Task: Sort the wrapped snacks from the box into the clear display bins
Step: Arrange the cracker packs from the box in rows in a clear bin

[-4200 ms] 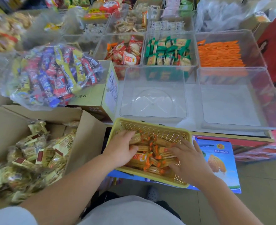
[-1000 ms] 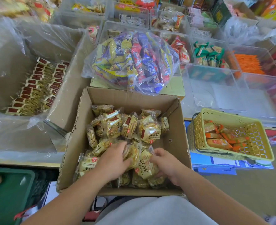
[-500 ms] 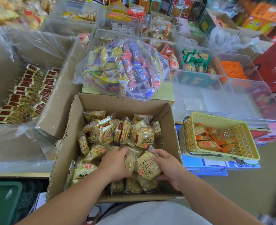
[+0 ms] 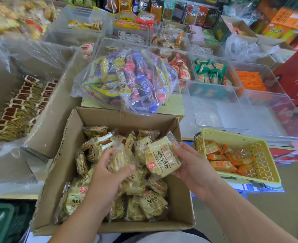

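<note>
Crowded shop worktop [image 4: 185,126]: the empty clear bin [image 4: 214,111] lies ahead-right of the box [image 4: 109,118], nearest the right grip [image 4: 193,171], curled round one packet [image 4: 162,158]; the left grip [image 4: 108,174] clutches a second packet [image 4: 120,159].

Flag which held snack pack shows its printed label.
The cream pack held by the right hand, over the cardboard box's right side, red logo visible. The left hand grips a second pack that shows only clear wrapper.

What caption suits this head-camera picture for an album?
Over a cardboard box of wrapped snacks, the left hand grips a clear packet while the right hand holds a printed packet.
</note>
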The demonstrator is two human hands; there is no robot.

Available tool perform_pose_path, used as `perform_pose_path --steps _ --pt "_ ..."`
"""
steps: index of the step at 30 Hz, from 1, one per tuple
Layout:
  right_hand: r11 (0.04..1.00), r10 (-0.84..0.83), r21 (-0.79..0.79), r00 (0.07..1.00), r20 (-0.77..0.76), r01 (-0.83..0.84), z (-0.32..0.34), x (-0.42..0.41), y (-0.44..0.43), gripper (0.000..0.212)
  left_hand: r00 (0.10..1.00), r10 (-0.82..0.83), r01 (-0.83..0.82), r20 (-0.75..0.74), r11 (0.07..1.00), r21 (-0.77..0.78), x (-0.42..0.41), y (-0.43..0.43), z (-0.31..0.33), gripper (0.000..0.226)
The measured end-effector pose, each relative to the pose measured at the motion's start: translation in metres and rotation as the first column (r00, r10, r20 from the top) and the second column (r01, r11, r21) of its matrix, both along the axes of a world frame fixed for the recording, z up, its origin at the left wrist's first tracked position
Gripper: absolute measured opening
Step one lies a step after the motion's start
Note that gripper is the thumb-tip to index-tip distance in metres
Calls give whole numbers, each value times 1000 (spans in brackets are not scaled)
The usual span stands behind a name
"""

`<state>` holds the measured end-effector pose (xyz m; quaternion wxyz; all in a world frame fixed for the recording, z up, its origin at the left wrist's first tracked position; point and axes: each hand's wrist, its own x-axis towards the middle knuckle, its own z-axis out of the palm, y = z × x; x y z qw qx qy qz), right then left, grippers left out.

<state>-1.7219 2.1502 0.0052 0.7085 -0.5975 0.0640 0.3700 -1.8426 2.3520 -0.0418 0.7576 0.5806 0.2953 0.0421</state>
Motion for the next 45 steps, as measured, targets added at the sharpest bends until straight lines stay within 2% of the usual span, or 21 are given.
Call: perform_pose_path --steps 1,3,4,6,8,10,12,15,18,20,21,25,28,29,32,34,37,41,43,45 --pt "999 31 13 999 18 -31 2 4 0 27 999 14 -6 42 985 -172 2 -7 6 61" --pt "996 86 23 995 50 -87 2 14 1 20 993 17 40 116 879 -476 6 -21 15 62" --pt "994 108 8 992 69 -108 1 19 1 17 988 32 58 149 826 -561 9 -28 18 65" --pt "990 124 -85 982 141 -113 -6 31 -2 14 983 78 47 164 761 -647 15 -43 18 87" --pt "970 155 -225 952 264 -96 -15 45 -9 18 977 134 10 163 744 -668 24 -61 19 99" --pt "927 284 -346 873 396 -144 -21 60 -20 14 963 202 -32 180 745 -666 34 -84 20 83" --pt "885 420 -400 782 460 -240 -22 75 -33 5 946 270 -83 181 738 -669 43 -108 20 68" --pt "829 550 -397 700 455 -394 -17 98 -56 16 929 323 -137 182 755 -642 55 -144 23 60" --pt "756 653 -329 620 436 -565 -9 119 -85 45 915 384 -248 125 778 -577 72 -177 29 69" --pt "699 709 -338 549 442 -630 -3 132 -104 58 911 399 -279 104 783 -556 83 -198 35 74" --pt "686 719 -358 516 465 -634 -1 138 -113 56 912 398 -284 97 785 -551 89 -208 36 76" --pt "656 740 -431 414 530 -620 8 165 -141 20 918 391 -298 58 780 -550 115 -237 42 79" --pt "643 743 -487 328 584 -590 9 186 -157 17 910 410 -308 60 766 -564 135 -246 42 86" --pt "634 752 -500 319 577 -590 6 192 -161 17 906 418 -312 64 762 -568 142 -247 42 88" --pt "593 800 -530 368 474 -605 -4 211 -175 17 909 412 -311 61 769 -559 161 -248 40 93" --pt "593 803 -510 411 432 -623 -10 224 -183 38 924 377 -287 60 789 -544 174 -249 39 83" --pt "639 766 -447 467 441 -626 -15 245 -193 42 933 359 -290 31 800 -525 196 -249 35 69" --pt "738 673 -494 556 487 -460 -23 288 -204 39 903 424 -400 -63 780 -482 220 -243 26 33" --pt "767 632 -536 562 534 -353 -35 316 -204 41 894 441 -425 -84 772 -472 229 -239 25 32" --pt "726 666 -623 527 529 -292 -53 346 -197 30 893 443 -424 -79 772 -473 235 -237 25 36"
